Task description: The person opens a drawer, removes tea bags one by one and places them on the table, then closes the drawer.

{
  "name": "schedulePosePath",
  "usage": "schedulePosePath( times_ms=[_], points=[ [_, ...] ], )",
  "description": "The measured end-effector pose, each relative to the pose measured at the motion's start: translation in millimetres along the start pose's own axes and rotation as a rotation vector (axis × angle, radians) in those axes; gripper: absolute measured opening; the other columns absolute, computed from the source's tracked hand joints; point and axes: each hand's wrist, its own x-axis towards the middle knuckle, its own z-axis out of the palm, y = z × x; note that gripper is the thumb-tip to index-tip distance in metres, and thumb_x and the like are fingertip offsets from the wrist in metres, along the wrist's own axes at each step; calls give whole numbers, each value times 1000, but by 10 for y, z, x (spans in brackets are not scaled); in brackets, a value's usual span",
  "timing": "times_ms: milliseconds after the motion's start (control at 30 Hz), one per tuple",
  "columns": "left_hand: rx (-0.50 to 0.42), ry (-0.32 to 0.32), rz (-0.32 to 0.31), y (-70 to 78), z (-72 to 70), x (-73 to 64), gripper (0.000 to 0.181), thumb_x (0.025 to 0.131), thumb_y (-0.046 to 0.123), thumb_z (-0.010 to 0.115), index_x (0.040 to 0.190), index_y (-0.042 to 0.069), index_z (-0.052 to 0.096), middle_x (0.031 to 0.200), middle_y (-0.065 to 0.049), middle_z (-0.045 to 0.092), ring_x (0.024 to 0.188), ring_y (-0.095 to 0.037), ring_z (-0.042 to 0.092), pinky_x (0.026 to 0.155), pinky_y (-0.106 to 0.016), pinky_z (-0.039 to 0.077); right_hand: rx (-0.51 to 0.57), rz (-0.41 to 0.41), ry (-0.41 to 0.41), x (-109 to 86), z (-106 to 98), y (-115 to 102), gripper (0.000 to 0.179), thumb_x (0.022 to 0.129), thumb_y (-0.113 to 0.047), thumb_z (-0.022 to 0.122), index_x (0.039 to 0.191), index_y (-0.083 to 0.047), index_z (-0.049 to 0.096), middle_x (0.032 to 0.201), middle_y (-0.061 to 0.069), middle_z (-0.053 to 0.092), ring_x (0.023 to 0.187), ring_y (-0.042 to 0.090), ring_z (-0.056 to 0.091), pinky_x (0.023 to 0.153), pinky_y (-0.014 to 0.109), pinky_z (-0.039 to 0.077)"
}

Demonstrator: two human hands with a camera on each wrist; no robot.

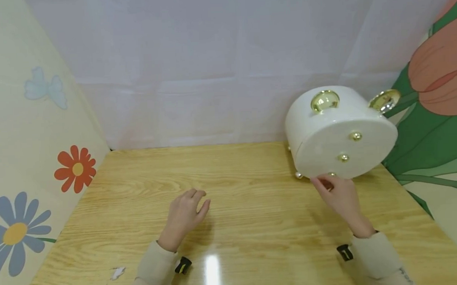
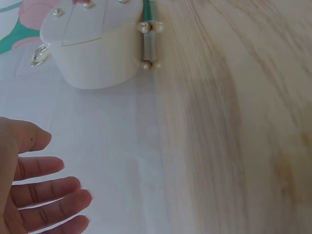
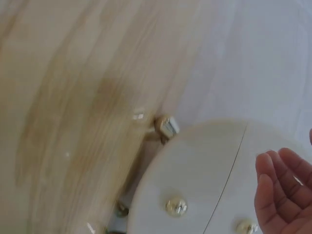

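A white, round cabinet (image 1: 308,122) shaped like an alarm clock stands at the back right, with gold bells on top and gold knobs on its front. My right hand (image 1: 339,195) is raised close in front of its lower edge, overlapping the area by the lowest knob (image 1: 332,174). In the right wrist view its curved fingers (image 3: 265,195) hold nothing, and another knob (image 3: 175,206) shows apart from them. Over the middle-left of the table hovers my left hand (image 1: 185,212), its fingers loosely spread with nothing in them.
The wooden table (image 1: 246,192) meets a white cloth backdrop (image 1: 172,77). Flower-printed panels (image 1: 439,142) flank both sides. A small white patch (image 1: 118,272) lies near the left sleeve. Small gold ball feet (image 1: 299,174) lift the cabinet off the table.
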Motion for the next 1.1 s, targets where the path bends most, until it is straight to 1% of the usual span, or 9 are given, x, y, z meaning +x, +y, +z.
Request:
schedulePosePath(
  times_ms=[100,200,300,433,567,633,800,967,1100],
  points=[
    [1,-8,7,0,-1,-4,19,77,19,70,89,4,67,80,-9,66,60,-19,61,46,-26,50,-25,19,53,32,-100,119,12,81,-10,66,80,2,69,64,11,65,55,-2,50,51,11,39],
    [1,-11,17,5,-9,-3,20,77,19,70,90,4,67,81,-10,66,63,-20,62,49,-28,51,-17,97,96,60,-210,222,15,82,-10,64,82,4,69,65,13,64,57,-13,44,53,7,35],
    [0,-10,24,10,-19,0,20,77,18,70,91,4,67,82,-11,66,65,-22,63,50,-29,52,52,237,118,87,-307,302,21,86,-12,61,85,8,67,61,-4,62,55,-16,42,50,7,35],
    [-5,-5,34,16,-31,0,19,76,15,70,91,4,67,81,-11,66,65,-23,63,49,-30,52,163,409,125,98,-372,463,31,89,-16,57,88,13,63,60,-25,53,52,-9,48,44,10,38],
    [3,-13,39,16,-29,-15,21,76,15,70,93,3,67,81,-11,66,64,-23,63,49,-30,52,229,493,194,65,-363,818,24,87,-19,60,84,3,69,60,-13,60,52,-4,52,42,11,39],
    [4,-21,38,16,-23,-22,23,77,16,70,96,3,66,82,-11,66,65,-23,63,50,-30,52,252,563,258,77,-392,892,22,87,-19,60,82,0,70,61,-8,62,52,-1,53,42,12,40],
    [-2,-36,33,15,-20,-34,28,78,17,70,101,3,64,83,-12,66,66,-23,63,51,-30,53,356,780,435,173,-546,715,25,90,-21,54,73,-8,67,59,-10,58,54,4,50,44,12,36],
    [0,-44,32,9,-35,-47,29,78,17,70,102,3,64,82,-11,66,64,-22,62,49,-29,52,314,775,568,227,-552,865,31,91,-23,52,62,-18,60,57,-16,53,54,1,45,51,14,33],
    [3,-47,30,0,-46,-61,29,78,17,70,102,2,64,82,-12,66,63,-22,62,49,-29,51,333,806,586,301,-573,983,30,91,-22,51,62,-25,59,57,-18,53,51,-2,46,50,11,34]
  ],
)
